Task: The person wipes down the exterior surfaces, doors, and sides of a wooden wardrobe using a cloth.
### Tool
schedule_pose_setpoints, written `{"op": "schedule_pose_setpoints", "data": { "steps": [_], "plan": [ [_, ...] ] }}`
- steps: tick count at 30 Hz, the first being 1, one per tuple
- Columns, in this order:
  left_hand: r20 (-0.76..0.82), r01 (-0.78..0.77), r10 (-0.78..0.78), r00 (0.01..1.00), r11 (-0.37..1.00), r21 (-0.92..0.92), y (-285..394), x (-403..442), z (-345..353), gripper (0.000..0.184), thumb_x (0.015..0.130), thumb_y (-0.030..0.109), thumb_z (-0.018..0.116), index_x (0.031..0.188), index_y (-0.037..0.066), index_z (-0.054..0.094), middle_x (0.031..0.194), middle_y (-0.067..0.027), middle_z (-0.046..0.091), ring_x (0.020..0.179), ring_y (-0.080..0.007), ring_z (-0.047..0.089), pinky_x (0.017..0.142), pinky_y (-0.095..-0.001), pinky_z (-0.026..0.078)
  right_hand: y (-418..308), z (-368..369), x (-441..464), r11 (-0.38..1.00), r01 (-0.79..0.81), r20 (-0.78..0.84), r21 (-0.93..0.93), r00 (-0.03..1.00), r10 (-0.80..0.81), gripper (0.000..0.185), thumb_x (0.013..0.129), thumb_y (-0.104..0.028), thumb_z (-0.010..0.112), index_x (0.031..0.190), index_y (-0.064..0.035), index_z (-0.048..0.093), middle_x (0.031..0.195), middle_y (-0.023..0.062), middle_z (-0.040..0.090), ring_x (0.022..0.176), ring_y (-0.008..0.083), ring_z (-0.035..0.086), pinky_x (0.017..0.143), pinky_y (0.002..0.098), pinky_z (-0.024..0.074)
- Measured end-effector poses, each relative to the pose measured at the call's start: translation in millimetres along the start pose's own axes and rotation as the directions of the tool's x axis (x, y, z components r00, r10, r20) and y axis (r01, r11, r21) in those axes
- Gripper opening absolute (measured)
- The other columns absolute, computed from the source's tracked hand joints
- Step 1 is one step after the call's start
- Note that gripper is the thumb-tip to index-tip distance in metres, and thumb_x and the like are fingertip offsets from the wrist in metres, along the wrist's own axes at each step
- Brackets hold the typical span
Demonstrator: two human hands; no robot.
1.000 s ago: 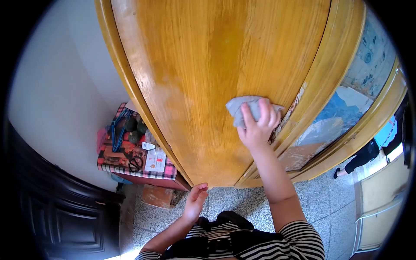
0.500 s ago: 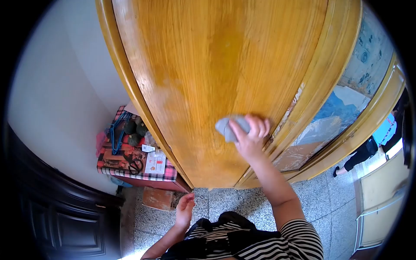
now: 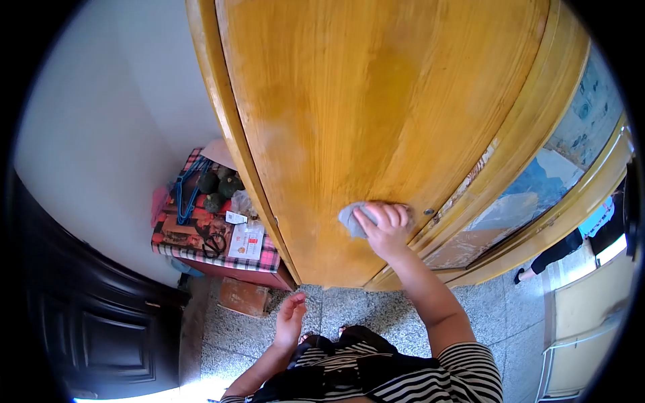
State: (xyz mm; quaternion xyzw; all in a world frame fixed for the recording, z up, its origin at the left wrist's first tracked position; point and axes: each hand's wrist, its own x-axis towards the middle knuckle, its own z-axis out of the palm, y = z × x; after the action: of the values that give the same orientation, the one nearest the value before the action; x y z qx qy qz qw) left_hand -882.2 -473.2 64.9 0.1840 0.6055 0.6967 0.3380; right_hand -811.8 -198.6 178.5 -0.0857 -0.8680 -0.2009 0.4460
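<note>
filling most of my view is the yellow wooden panel, glossy and grained, its lower end toward me. left of the panel stands a dark door, and speckled floor runs below the panel's bottom edge. just beside the panel's left edge is a bench under a plaid cover, with blue hangers, dark round things, a white printed sheet and black scissors on top. well to the panel's right, another person is partly in view. my right hand is on the panel's lower part, right of its middle, fingers bent and gripping a grey cloth against the wood. my left hand hangs below the panel, fingers loosely curled and apart from the thumb, gripping nothing. a small round fitting sits near the panel's right edge, just right of my right hand.
</note>
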Motion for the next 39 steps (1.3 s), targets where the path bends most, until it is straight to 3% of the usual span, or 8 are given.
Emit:
{"op": "schedule_pose_setpoints", "data": {
  "steps": [2, 8, 14, 22, 25, 27, 31, 39],
  "plan": [
    [-0.012, -0.004, 0.004, 1.0, 1.0, -0.001, -7, 1, -9, 0.022, 0.09, 0.006, 0.046, 0.11, 0.004, 0.052, 0.104, -0.0028, 0.053, 0.097, -0.0115, 0.049, 0.082, -0.0272, 0.041, 8, -15, 34, 0.989, -0.13, -0.211, -0.068, 0.971, 0.113, 0.03, 0.071, -0.018, 0.061, 0.1, -0.0214, 0.063, 0.1, -0.0044, 0.053, 0.092, 0.0166, 0.046, 0.082, 0.0362, 0.034],
    [-0.125, 0.015, -0.015, 0.992, 1.0, -0.005, -2, 10, -10, 0.023, 0.086, -0.001, 0.047, 0.108, 0.001, 0.051, 0.104, -0.0039, 0.053, 0.098, -0.0115, 0.047, 0.087, -0.0246, 0.037, 8, -3, 24, 0.988, -0.132, -0.231, -0.075, 0.966, 0.112, 0.03, 0.069, -0.016, 0.061, 0.099, -0.0211, 0.064, 0.096, -0.0046, 0.052, 0.091, 0.0161, 0.045, 0.081, 0.0358, 0.0345],
    [-0.05, -0.191, 0.191, 0.98, 0.982, -0.006, 27, 34, -13, 0.025, 0.086, -0.003, 0.044, 0.111, -0.002, 0.047, 0.114, -0.0081, 0.049, 0.104, -0.0145, 0.046, 0.093, -0.0274, 0.035, 3, -6, -12, 0.988, -0.156, -0.02, -0.018, 0.988, 0.156, 0.028, 0.072, -0.02, 0.058, 0.1, -0.022, 0.064, 0.1, -0.0057, 0.053, 0.092, 0.0167, 0.046, 0.084, 0.0352, 0.0332],
    [-0.049, -0.515, 0.543, 0.838, 0.818, 0.257, 94, 76, -14, 0.029, 0.084, -0.005, 0.044, 0.112, 0.002, 0.049, 0.126, -0.0135, 0.04, 0.118, -0.0235, 0.039, 0.098, -0.0338, 0.031, 30, -18, 26, 0.953, -0.3, -0.338, -0.048, 0.902, 0.267, 0.032, 0.071, -0.019, 0.058, 0.102, -0.0213, 0.062, 0.101, -0.003, 0.053, 0.093, 0.0192, 0.046, 0.083, 0.0384, 0.0339],
    [0.036, -0.64, 0.696, 0.718, 0.638, 0.428, 122, 99, -9, 0.031, 0.086, -0.003, 0.043, 0.116, 0.0, 0.045, 0.131, -0.0146, 0.037, 0.12, -0.0233, 0.037, 0.1, -0.0345, 0.029, 11, -16, -5, 0.974, -0.226, -0.055, -0.016, 0.973, 0.225, 0.035, 0.069, -0.012, 0.059, 0.102, -0.022, 0.064, 0.101, -0.0032, 0.053, 0.093, 0.0196, 0.047, 0.083, 0.0385, 0.034],
    [0.207, -0.698, 0.837, 0.506, 0.257, 0.668, 152, 108, 6, 0.035, 0.084, -0.004, 0.045, 0.118, 0.001, 0.045, 0.135, -0.0188, 0.031, 0.123, -0.0309, 0.035, 0.1, -0.0372, 0.028, 13, -21, -1, 0.965, -0.264, -0.071, 0.0, 0.962, 0.263, 0.037, 0.067, -0.011, 0.059, 0.102, -0.0217, 0.063, 0.101, -0.0029, 0.052, 0.093, 0.0198, 0.047, 0.083, 0.0385, 0.0343],
    [0.378, -0.64, 0.871, 0.315, -0.099, 0.762, 190, 134, 21, 0.048, 0.079, 0.004, 0.053, 0.125, 0.001, 0.041, 0.136, -0.0276, 0.025, 0.127, -0.0429, 0.025, 0.102, -0.056, 0.013, 24, -46, 26, 0.917, -0.395, -0.167, 0.056, 0.902, 0.399, 0.044, 0.062, -0.008, 0.063, 0.105, -0.0181, 0.062, 0.101, -0.0012, 0.052, 0.094, 0.0208, 0.047, 0.081, 0.0389, 0.0358],
    [0.598, -0.506, 0.793, 0.115, -0.472, 0.722, 199, 195, 51, 0.053, 0.08, 0.023, 0.051, 0.126, 0.001, 0.04, 0.138, -0.0305, 0.021, 0.127, -0.0465, 0.021, 0.102, -0.0591, 0.011, 17, -35, 6, 0.952, -0.302, -0.09, 0.046, 0.948, 0.306, 0.045, 0.06, -0.008, 0.066, 0.105, -0.0144, 0.061, 0.101, 0.0014, 0.051, 0.092, 0.023, 0.048, 0.081, 0.0378, 0.0355]
  ]
}}
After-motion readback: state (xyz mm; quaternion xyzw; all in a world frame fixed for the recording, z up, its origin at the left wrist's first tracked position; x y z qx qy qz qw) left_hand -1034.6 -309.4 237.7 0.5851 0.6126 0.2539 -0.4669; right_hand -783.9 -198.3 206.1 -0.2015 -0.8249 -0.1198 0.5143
